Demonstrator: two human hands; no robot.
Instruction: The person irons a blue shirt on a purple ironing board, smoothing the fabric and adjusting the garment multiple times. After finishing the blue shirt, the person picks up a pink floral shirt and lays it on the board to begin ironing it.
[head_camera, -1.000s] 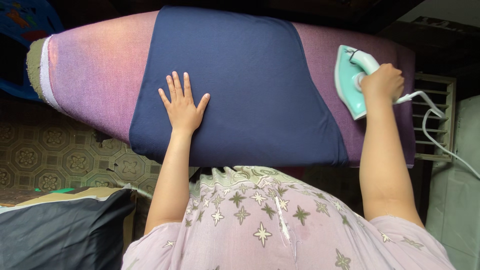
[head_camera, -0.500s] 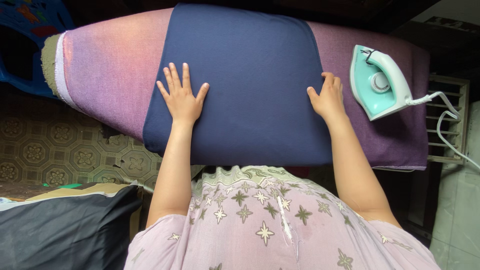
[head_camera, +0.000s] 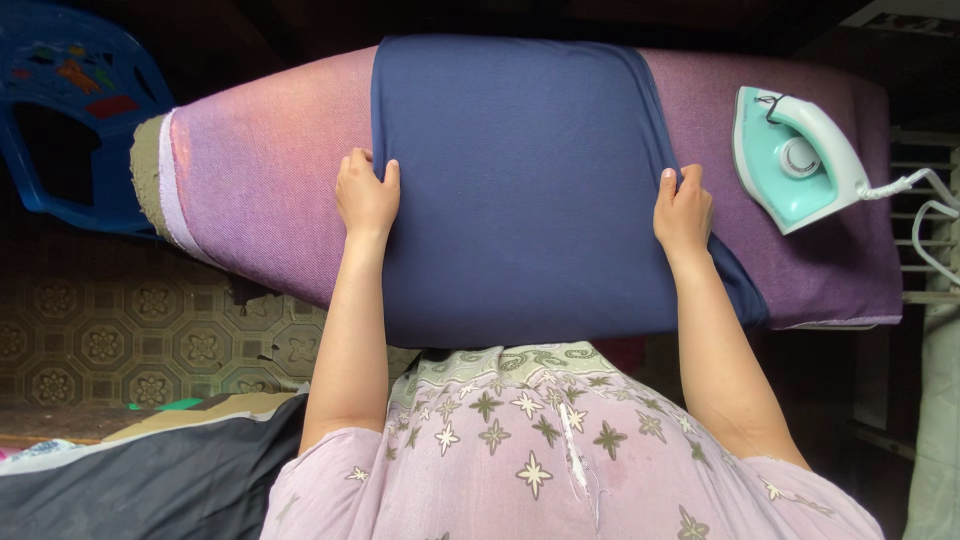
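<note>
Board (head_camera: 270, 190) | both hands now grip cloth (head_camera: 520, 190) edges; iron (head_camera: 795, 160) parked

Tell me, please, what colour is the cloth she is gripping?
Plain navy blue cloth, clearest in the head view.

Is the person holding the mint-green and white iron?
No, both hands grip the navy cloth; the iron sits alone.
</note>
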